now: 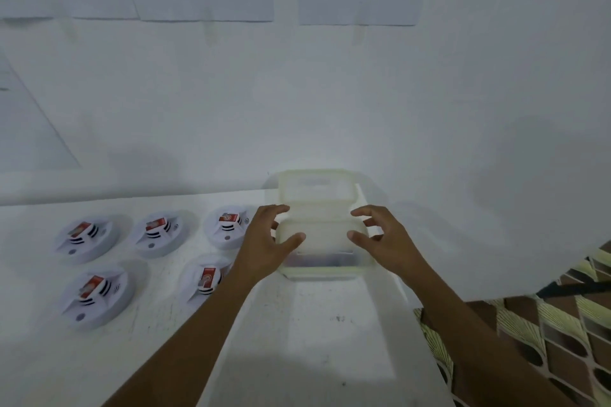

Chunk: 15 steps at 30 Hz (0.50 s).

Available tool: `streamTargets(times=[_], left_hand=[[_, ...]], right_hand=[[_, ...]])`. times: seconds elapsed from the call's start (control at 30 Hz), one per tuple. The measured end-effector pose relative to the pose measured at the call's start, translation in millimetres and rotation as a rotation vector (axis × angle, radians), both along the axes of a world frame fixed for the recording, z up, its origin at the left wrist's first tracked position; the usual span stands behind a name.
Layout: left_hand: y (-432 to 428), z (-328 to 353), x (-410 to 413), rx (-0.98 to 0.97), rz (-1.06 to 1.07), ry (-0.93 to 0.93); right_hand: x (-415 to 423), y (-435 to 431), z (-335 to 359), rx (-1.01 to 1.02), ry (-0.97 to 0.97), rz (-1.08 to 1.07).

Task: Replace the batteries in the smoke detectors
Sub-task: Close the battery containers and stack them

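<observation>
In the head view, the only one I have, the clear plastic box (pixel 319 241) sits at the back of the white counter (pixel 314 324). Its lid (pixel 315 188) is tipped up against the wall. Something dark lies in the bottom, too blurred for me to name.

The left hand (pixel 264 244) and right hand (pixel 383 235) flank the box with half-curled, spread fingers. Both thumbs overlap its near rim. I cannot tell whether either hand is gripping or only closing in.

The five smoke detectors (pixel 158 233) lie to the left, well apart from the box. Each has a red battery (pixel 228 218) seated in its recess.

I judge three risks from here:

- **The box going over the edge:** it looks light and stands near the counter's right edge. An uneven squeeze or a push from the left could skid it toward the patterned cloth (pixel 545 340) below.
- **The lid dropping:** it only leans on the wall. If the box is drawn forward, the lid may fall onto the fingers or cover the contents.
- **The nearest detector getting knocked:** the left forearm passes right beside the nearest detector (pixel 203 284). A careless sweep could nudge it and unseat its battery.

The batteries also all look alike in red, so fresh and spent cells could easily be mixed once they start coming out.
</observation>
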<state>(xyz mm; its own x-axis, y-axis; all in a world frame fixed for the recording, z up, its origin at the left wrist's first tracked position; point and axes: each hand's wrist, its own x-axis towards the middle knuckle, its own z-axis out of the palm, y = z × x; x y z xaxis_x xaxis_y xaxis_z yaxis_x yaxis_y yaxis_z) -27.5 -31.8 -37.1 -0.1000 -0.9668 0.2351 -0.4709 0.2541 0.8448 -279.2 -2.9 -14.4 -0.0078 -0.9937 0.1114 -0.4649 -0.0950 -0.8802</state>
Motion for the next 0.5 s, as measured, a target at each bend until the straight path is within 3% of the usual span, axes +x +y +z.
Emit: streamTargets(times=[0.3,0.5], left_hand=[[18,1,-10,0.03,0.098,0.131],[9,2,-17,-0.014,0.115,0.091]], right_hand=[[5,21,-15,0.08,-0.195,-0.052],[4,16,-14,0.037,-0.126,-0.09]])
